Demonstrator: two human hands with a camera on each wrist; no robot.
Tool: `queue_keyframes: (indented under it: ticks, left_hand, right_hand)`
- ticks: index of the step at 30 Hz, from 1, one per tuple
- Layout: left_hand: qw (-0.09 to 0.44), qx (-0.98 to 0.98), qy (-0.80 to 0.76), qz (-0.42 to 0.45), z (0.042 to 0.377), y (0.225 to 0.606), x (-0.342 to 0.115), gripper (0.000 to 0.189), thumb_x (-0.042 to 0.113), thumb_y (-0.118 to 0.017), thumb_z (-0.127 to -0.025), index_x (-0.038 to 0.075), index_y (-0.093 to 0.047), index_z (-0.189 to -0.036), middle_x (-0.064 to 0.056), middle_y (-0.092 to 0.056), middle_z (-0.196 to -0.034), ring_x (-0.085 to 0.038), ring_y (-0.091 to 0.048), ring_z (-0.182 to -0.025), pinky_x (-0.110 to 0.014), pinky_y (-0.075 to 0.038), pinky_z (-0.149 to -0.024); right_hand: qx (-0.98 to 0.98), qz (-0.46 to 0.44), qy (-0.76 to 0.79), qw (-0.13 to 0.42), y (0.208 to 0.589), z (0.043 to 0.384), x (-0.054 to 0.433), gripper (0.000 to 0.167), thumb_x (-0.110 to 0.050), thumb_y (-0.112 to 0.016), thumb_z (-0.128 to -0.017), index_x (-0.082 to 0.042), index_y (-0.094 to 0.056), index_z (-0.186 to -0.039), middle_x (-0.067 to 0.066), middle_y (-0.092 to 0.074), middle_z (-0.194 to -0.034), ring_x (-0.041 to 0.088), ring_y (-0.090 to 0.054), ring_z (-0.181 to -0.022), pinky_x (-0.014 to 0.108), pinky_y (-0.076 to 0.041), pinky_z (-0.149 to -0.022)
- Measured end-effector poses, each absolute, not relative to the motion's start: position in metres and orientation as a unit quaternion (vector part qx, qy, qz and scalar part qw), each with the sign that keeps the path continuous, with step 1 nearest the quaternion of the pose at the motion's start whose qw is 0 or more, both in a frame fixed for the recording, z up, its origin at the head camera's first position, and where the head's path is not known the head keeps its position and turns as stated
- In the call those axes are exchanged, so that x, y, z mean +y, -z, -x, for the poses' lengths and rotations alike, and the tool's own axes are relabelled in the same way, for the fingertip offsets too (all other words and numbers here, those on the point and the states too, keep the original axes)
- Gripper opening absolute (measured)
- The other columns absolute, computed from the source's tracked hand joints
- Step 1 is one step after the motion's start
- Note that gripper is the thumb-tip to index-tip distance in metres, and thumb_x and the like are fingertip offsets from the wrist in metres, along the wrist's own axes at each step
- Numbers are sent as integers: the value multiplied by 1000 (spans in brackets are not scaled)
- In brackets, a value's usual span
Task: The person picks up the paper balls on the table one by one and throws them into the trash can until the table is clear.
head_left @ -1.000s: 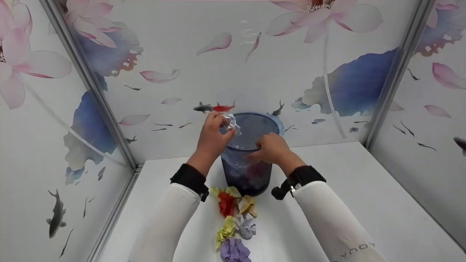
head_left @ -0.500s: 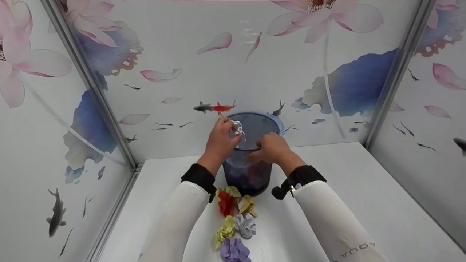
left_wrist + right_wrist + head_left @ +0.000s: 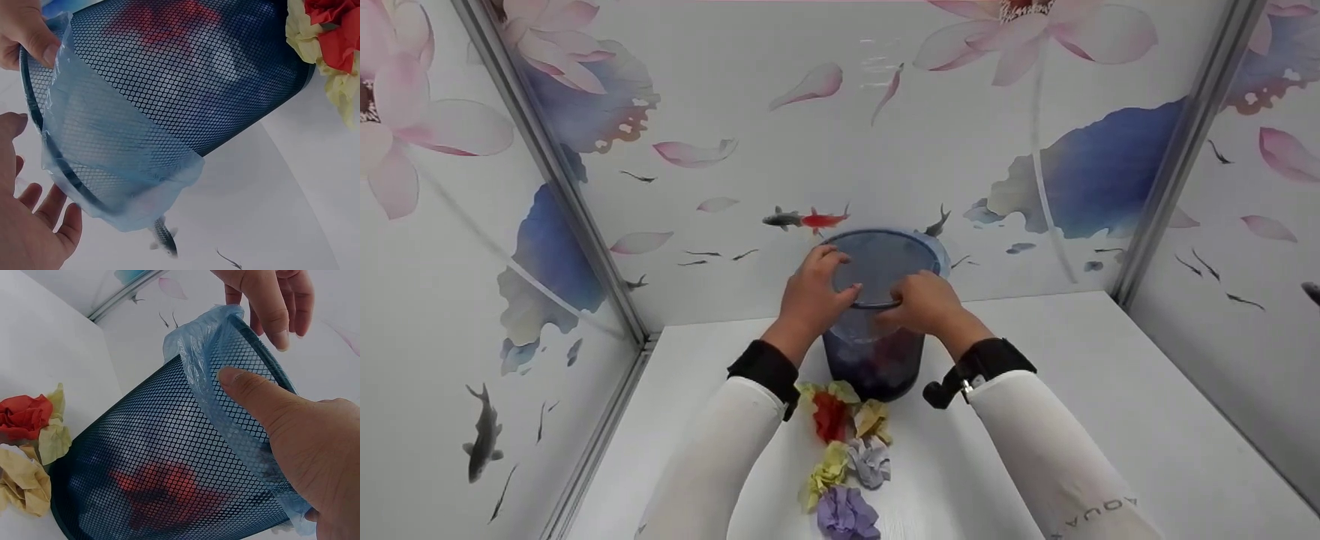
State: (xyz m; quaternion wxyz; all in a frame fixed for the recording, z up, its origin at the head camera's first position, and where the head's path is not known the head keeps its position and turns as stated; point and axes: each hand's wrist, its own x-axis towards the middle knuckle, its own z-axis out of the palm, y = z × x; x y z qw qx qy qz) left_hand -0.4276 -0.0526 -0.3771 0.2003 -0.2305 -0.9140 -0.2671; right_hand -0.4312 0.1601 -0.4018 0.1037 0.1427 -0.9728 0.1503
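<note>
A dark blue mesh wastebasket [image 3: 877,367] stands upright on the table, with a thin blue plastic bag [image 3: 107,146] lining it and folded over its rim. Through the mesh, red and pale crumpled pieces show inside. My right hand [image 3: 924,301] grips the near right part of the rim, its thumb [image 3: 247,385] outside over the bag and its fingers inside, largely hidden. At the left side of the rim my left hand [image 3: 810,292] holds nothing, thumb and fingers spread apart around the edge of the mouth.
In front of the basket lie crumpled papers on the white table [image 3: 1005,420]: red [image 3: 830,416], tan [image 3: 874,420], yellow [image 3: 829,466], pale grey [image 3: 870,461] and purple [image 3: 847,514]. A patterned back wall [image 3: 840,142] rises close behind the basket.
My left hand moved right and down to the basket's mouth with a crumpled piece of shiny foil, then let it go; the foil is out of sight. The right hand stayed on the rim.
</note>
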Motion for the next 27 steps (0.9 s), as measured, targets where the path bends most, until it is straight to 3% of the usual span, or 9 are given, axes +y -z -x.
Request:
queue_keyframes:
  ticks: [5,17,27]
  left_hand:
    - [214,-903,256,271,421,378,-61,48,37,-74,-95,15,-63,-135,-8,-55,-145,-24,-60,-131,-42,-55,-102]
    - [259,-873,203,359,390,396,-103,34,31,-75,-94,13,-69,-123,-3,-65,-126,-18,-66,-116,-35,-57,-100]
    - [209,-888,174,371,367,448,-134,32,26,-79,-91,17,-70,-121,-2,-66,-124,-18,-67,-113,-36,-58,-97]
  right_hand:
    - [-972,-141,-158,99,400,432,160,56,-55,-81,-80,-19,-46,-56,-6,-31,-55,16,-36,-56,33,-29,-53]
    - [-971,-148,-153,112,399,431,160,54,-53,-81,-77,-18,-46,-56,-6,-33,-56,18,-39,-62,33,-31,-58]
    - [-970,-136,-179,93,401,429,160,61,-61,-84,-74,-18,-43,-57,-7,-30,-57,16,-37,-57,32,-30,-54]
